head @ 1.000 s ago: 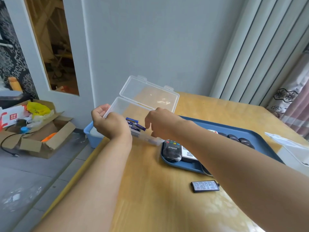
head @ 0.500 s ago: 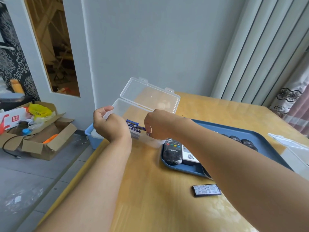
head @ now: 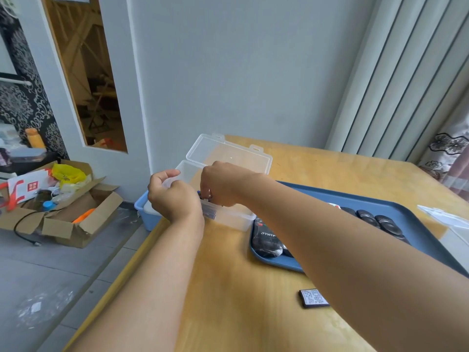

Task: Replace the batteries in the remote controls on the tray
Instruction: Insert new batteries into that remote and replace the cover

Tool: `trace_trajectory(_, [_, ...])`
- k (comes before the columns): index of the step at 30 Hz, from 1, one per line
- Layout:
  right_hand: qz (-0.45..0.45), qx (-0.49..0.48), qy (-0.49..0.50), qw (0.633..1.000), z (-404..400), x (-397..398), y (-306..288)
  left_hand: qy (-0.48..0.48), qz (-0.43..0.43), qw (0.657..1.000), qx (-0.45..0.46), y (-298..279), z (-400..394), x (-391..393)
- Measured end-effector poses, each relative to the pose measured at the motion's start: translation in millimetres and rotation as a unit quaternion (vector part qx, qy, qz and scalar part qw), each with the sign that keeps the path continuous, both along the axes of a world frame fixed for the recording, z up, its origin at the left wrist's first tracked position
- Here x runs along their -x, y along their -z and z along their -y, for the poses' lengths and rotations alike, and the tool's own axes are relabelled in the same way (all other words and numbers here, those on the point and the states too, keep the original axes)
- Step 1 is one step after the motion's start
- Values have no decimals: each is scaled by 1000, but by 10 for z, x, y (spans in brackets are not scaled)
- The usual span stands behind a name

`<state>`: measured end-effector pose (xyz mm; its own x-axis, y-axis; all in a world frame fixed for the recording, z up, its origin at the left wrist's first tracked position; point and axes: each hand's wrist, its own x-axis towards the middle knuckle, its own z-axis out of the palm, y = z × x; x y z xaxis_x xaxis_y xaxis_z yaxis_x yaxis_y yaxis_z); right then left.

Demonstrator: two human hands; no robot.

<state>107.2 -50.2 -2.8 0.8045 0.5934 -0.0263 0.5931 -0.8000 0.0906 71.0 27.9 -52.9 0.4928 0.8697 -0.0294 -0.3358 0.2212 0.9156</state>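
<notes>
Both hands over the clear plastic box (head: 228,214) beside the blue tray (head: 380,212). Right hand (head: 223,185) grip pinched narrow on batteries (head: 206,196); left hand (head: 172,196) curled, contents hidden. Probably light, rigid, slick: pinch mid-barrel.

Bare wooden table (head: 228,288) open before me; clear box (head: 228,217) with raised lid (head: 228,154) blocks far side, blue tray (head: 418,240) crowds my right.

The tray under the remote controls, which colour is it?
The tray is blue, seen in the head view.
</notes>
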Motion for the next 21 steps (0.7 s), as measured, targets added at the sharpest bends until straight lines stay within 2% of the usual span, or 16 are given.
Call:
trace_trajectory(4, [-20, 46, 8, 999, -66, -45, 13, 8, -19, 1000, 14, 54, -32, -43])
trace_trajectory(14, [-14, 59, 5, 998, -90, -78, 14, 29, -62, 998, 10, 67, -19, -18])
trace_trajectory(16, [3, 24, -9, 1000, -1, -55, -52, 33, -69, 997, -12, 75, -13, -36])
trace_trajectory(19, [14, -108, 6, 994, 287, 37, -255, 15, -53, 997, -60, 75, -22, -70])
trace_trajectory(21, [-1, -202, 30, 979, 612, 155, -353, 7, -34, 992, -123, 67, 36, -24])
